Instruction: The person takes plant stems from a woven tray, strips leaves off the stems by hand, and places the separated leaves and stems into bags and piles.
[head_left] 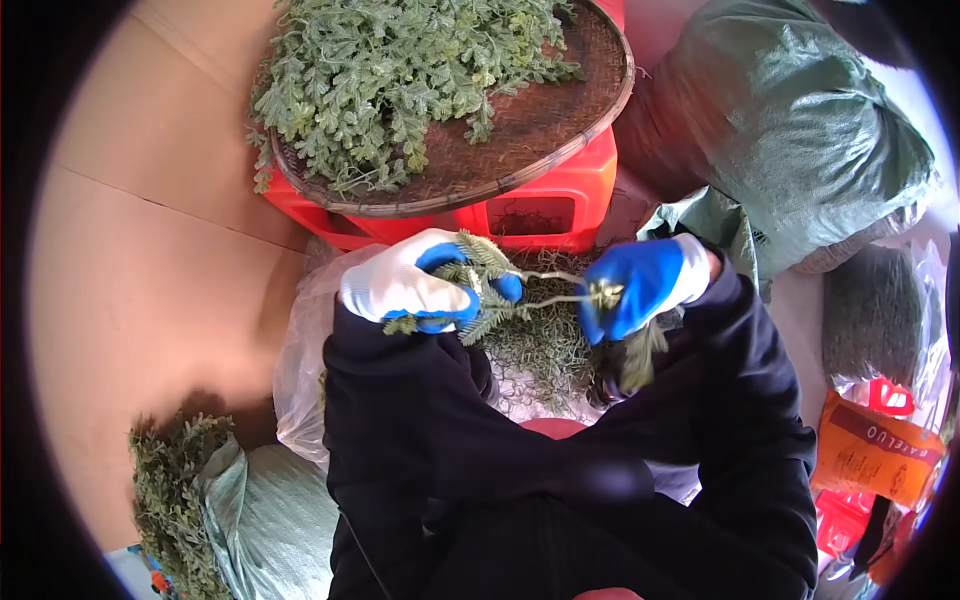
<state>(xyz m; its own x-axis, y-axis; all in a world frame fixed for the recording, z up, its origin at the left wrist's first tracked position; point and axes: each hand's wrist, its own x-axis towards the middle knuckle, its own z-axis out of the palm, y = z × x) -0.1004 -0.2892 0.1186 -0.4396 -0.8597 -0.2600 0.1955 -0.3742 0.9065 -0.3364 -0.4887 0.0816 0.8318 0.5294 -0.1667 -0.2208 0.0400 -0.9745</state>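
My left hand (420, 285), in a white glove with blue palm and fingers, is closed around feathery green sprigs (485, 310). Two pale stems run from these sprigs across to my right hand (632, 290), which wears the same kind of glove. Its fingers are wrapped round greenery at the stem end, partly hidden by the glove. A blurred leafy sprig (642, 357) hangs below that hand. Both hands are in front of a round woven tray (540, 130), over a heap of thin stems on the floor.
Leafy sprigs (390, 80) are piled on the tray, which rests on red plastic stools (560, 195). A large green woven sack (800, 140) stands at right, near an orange package (870, 450). At lower left, another sack (275, 510) holds greenery. A clear plastic bag (300, 380) lies beside my left arm.
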